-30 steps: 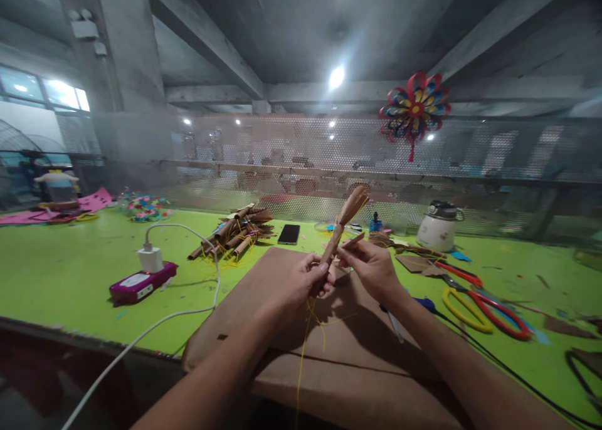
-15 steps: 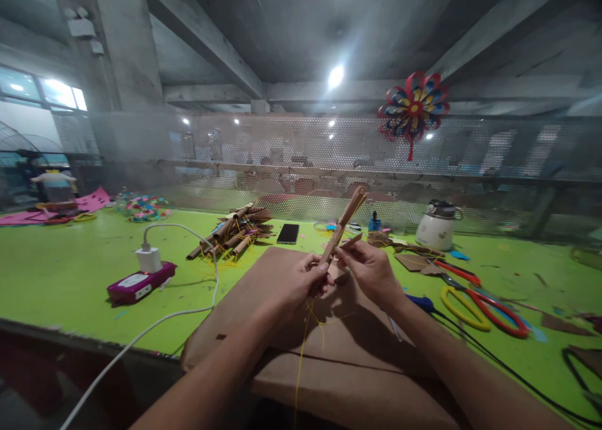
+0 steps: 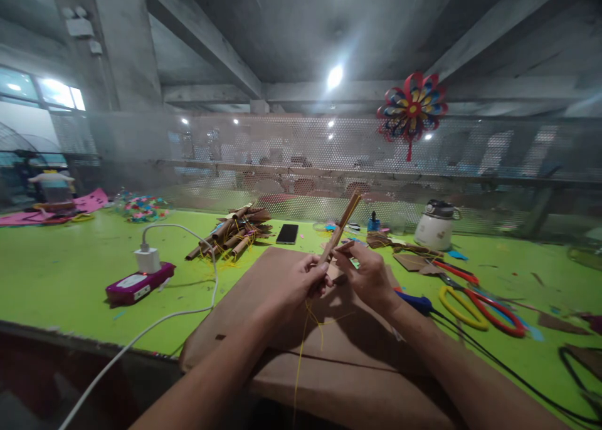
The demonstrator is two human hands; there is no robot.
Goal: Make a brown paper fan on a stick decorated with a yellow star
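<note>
My left hand [image 3: 308, 281] is closed around the lower part of a slim brown paper roll [image 3: 345, 220], which tilts up and to the right. Yellow thread [image 3: 303, 348] hangs below that hand over the brown cardboard [image 3: 244, 298]. On the roll's right side, my right hand [image 3: 369, 273] pinches a small brown paper strip [image 3: 345, 248] close against it. The right fingertips are partly hidden, so I cannot tell whether they touch the roll.
Brown rolls with yellow thread [image 3: 235, 232] lie piled behind on the left, beside a phone [image 3: 287, 234]. A purple power strip [image 3: 141, 284] trails a white cable. On the right are scissors [image 3: 498, 314], a blue-handled tool [image 3: 416, 302] and a white flask [image 3: 433, 228].
My right hand has turned and shifted slightly lower, and the brown paper strip in it now shows less. The roll's upper end leans a little lower. My left hand keeps its grip.
</note>
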